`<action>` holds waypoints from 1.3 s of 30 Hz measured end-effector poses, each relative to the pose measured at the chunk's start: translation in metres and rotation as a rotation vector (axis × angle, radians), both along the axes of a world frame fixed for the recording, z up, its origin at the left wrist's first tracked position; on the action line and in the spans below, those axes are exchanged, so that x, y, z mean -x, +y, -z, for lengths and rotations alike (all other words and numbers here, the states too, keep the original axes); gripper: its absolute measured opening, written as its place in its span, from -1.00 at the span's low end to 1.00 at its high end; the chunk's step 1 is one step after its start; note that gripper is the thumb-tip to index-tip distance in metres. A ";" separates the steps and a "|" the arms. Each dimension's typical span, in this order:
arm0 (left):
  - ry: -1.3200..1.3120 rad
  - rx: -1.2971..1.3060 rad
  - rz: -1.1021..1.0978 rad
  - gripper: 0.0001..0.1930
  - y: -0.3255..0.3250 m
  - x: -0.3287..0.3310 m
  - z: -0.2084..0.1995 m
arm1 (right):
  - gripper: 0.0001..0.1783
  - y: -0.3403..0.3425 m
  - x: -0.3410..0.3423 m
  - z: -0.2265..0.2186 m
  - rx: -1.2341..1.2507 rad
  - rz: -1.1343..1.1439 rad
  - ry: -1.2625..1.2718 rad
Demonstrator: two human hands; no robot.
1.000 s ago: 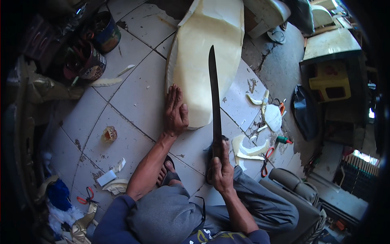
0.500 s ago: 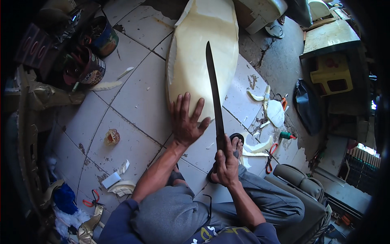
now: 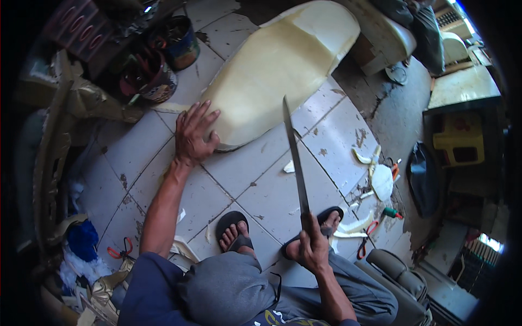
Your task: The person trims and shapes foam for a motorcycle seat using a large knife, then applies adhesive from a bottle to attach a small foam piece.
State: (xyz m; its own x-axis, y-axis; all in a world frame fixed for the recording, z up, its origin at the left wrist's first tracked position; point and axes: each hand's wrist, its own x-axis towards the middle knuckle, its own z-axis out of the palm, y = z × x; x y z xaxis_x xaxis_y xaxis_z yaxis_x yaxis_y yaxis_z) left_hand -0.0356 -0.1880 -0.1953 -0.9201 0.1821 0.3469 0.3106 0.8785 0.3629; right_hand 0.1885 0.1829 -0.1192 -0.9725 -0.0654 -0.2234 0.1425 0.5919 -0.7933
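Note:
A long, cream-coloured foam seat pad [image 3: 261, 76] lies slantwise on the tiled floor, its near end toward the left. My left hand [image 3: 194, 136] rests on that near end, fingers stretched out and thumb apart along its edge. In my right hand [image 3: 314, 247] is a long, thin-bladed knife [image 3: 297, 163], gripped by the handle. Its dark blade points up and away, with the tip by the pad's right side; whether it touches the foam I cannot tell. White foam scraps [image 3: 289, 167] lie on the floor near the blade.
Two tool-filled buckets [image 3: 147, 81] stand at the left. Red-handled scissors [image 3: 368, 239], a green-bodied tool [image 3: 391, 212] and more foam offcuts [image 3: 382, 182] lie at the right, near a grey padded seat [image 3: 394, 271]. My sandalled feet [image 3: 234, 231] are close below the knife.
The pad has turned, its near end swinging left and its far end right. My left hand moved left with it. The knife shifted slightly right and nearer, still in my right hand.

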 end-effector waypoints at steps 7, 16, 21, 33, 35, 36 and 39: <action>-0.673 0.385 0.102 -0.64 0.000 0.092 -0.103 | -0.33 0.018 0.009 -0.005 -0.090 -0.480 -0.190; -0.960 0.889 0.419 -0.41 0.050 0.147 -0.104 | -0.28 -0.090 0.137 0.024 0.151 -0.474 -0.037; -0.955 0.806 0.391 -0.45 0.050 0.144 -0.103 | -0.31 -0.110 0.161 0.033 0.223 -0.461 -0.099; -0.989 0.702 0.377 -0.45 0.040 0.145 -0.100 | -0.32 -0.117 0.175 0.041 0.262 -0.481 -0.199; -0.992 0.701 0.388 -0.45 0.038 0.146 -0.098 | -0.32 -0.118 0.175 0.044 0.279 -0.474 -0.168; -1.003 0.706 0.395 -0.45 0.038 0.147 -0.098 | -0.32 -0.118 0.177 0.042 0.274 -0.468 -0.199; -1.027 0.717 0.407 -0.45 0.040 0.150 -0.098 | -0.31 -0.117 0.182 0.039 0.270 -0.447 -0.275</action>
